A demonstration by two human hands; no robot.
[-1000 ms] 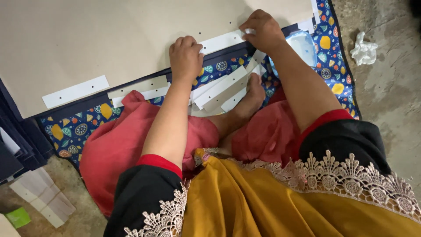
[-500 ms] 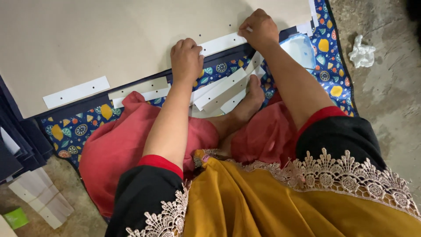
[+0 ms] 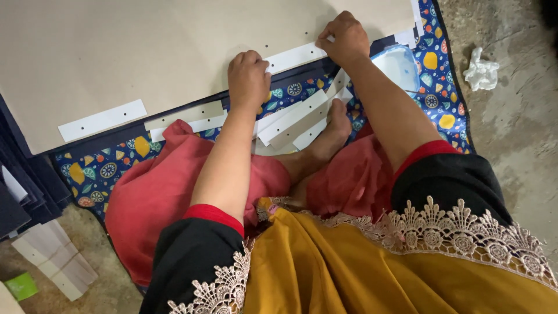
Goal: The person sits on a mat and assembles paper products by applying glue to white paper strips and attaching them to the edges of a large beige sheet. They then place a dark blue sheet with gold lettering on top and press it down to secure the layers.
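A large beige cardboard sheet [image 3: 145, 52] lies on a patterned blue mat [image 3: 110, 166]. Along its near edge sits a white paper strip with punched holes [image 3: 295, 56]. My left hand [image 3: 249, 78] presses fingers-down on the strip's left end, and my right hand [image 3: 347, 38] presses on its right end at the sheet's edge. Another white punched strip [image 3: 102, 120] lies on the sheet farther left. Several loose white and beige strips [image 3: 290, 119] are piled on the mat by my bare foot [image 3: 328, 136].
A pale blue plastic container [image 3: 401, 67] stands on the mat at the right. Crumpled white paper [image 3: 481, 68] lies on the concrete floor. Dark blue boards [image 3: 17, 174] are stacked at the left, with a bundle of beige strips [image 3: 55, 259] and a green item [image 3: 20, 286] below.
Both hands stay pressed on the same strip. The view has shifted slightly, nothing else has visibly moved.
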